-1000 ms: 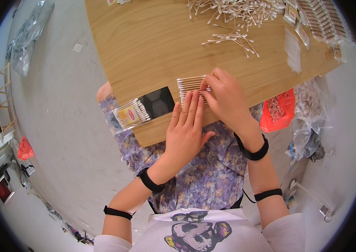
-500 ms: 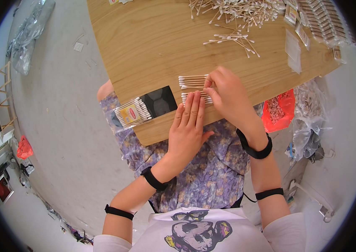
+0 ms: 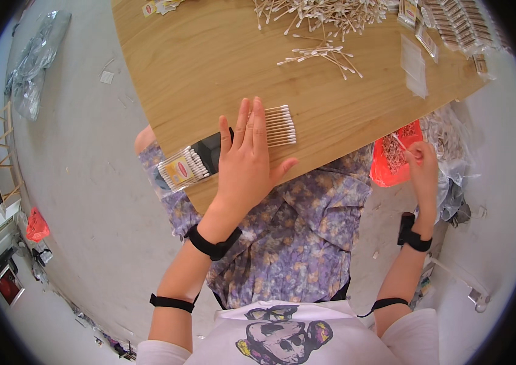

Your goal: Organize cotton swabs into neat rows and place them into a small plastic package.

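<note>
My left hand (image 3: 245,155) lies flat with fingers stretched over the left ends of a neat row of cotton swabs (image 3: 281,126) on the table. The right ends of the row stick out past it. Partly under that hand is a dark flat rectangle (image 3: 207,152). Beside it, at the table's edge, rests a clear packet of swabs (image 3: 180,170) with a yellow label. Off the table to the right, my right hand (image 3: 423,163) pinches a single cotton swab (image 3: 399,142) over a red plastic bag (image 3: 386,167) holding many loose swabs.
A loose heap of swabs (image 3: 325,15) covers the far part of the wooden table (image 3: 209,67), with a few strays (image 3: 325,56) nearer. Clear sleeves (image 3: 414,67) and stacked packets (image 3: 462,24) lie at the far right. Crumpled clear plastic (image 3: 452,146) hangs beside the red bag.
My right hand has left the row and swung right, off the table, to above the red bag. My left hand has shifted slightly left and up, flat over the row's left ends.
</note>
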Tool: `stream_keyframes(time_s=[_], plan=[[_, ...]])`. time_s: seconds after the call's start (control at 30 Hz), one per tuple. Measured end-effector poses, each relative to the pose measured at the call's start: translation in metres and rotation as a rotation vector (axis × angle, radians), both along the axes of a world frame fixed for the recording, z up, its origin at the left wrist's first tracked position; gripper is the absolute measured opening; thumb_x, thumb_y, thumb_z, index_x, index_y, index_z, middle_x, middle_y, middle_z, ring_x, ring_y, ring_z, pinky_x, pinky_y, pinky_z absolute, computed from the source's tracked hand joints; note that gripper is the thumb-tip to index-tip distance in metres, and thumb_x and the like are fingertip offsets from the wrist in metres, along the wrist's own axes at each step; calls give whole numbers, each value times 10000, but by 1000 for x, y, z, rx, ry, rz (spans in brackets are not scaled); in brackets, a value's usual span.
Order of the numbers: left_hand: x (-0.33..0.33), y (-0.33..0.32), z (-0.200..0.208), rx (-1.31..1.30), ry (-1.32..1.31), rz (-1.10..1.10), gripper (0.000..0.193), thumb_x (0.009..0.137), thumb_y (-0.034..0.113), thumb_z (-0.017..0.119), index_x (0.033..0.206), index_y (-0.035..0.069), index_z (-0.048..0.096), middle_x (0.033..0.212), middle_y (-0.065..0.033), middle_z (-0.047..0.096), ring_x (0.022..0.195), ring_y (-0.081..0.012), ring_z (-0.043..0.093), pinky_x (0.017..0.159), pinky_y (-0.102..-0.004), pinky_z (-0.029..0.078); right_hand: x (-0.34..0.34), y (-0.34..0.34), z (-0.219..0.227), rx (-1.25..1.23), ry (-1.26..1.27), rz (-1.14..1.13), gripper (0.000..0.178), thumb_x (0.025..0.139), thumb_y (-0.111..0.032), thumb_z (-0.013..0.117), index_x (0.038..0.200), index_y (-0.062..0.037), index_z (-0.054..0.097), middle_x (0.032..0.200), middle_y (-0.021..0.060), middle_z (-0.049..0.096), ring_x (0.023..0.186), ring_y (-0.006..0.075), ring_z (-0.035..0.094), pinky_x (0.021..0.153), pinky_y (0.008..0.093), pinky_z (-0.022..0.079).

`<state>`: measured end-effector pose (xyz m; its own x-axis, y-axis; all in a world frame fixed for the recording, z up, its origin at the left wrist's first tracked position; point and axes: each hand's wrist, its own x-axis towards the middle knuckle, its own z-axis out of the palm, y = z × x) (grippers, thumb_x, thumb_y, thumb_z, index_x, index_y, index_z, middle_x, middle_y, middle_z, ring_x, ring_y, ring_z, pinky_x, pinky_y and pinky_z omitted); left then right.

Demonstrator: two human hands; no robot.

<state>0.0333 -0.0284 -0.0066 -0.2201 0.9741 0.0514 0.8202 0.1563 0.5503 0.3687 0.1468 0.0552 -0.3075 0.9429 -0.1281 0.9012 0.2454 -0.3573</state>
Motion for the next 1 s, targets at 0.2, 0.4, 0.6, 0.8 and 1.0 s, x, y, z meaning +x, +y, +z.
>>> stream_keyframes(time_s=[0.2,0.4,0.6,0.8,1.0], plan=[[-2,-9,10,-17,3,-14,1169,782,476,808,1567,-66,133,1629,-244,227,1531,-393,181,1211,-601,120,56,8,-8,132,18,-180,221,911,-83,673,1124,-31,647,1022,75,643,904,192,612,848,315,487],[15,-7,12,-58,15,52,1201,766,522,801,1571,-65,131,1641,-262,171,1541,-396,133,1216,-585,107,-120,-46,-7,-165,531,98,173,924,-32,637,1091,-51,679,992,49,645,929,144,614,800,288,493],[31,1,-4,-121,83,13,1168,798,651,685,1557,-83,186,1642,-260,171,1545,-385,130,1227,-557,95,-174,-60,-31,-371,656,299,130,881,25,619,985,-17,684,935,80,592,837,213,609,692,319,491],[31,-1,-5,-135,117,10,1163,804,688,643,1548,-93,210,1640,-257,185,1545,-376,135,1232,-541,96,-171,-55,-32,-429,604,334,145,845,45,614,956,-18,684,938,84,578,827,229,598,702,324,490],[31,1,-6,-122,111,8,1169,801,688,638,1546,-102,204,1639,-256,186,1545,-375,135,1233,-540,95,-170,-54,-32,-333,571,407,143,836,54,608,937,-15,682,958,81,572,836,212,595,699,321,489]])
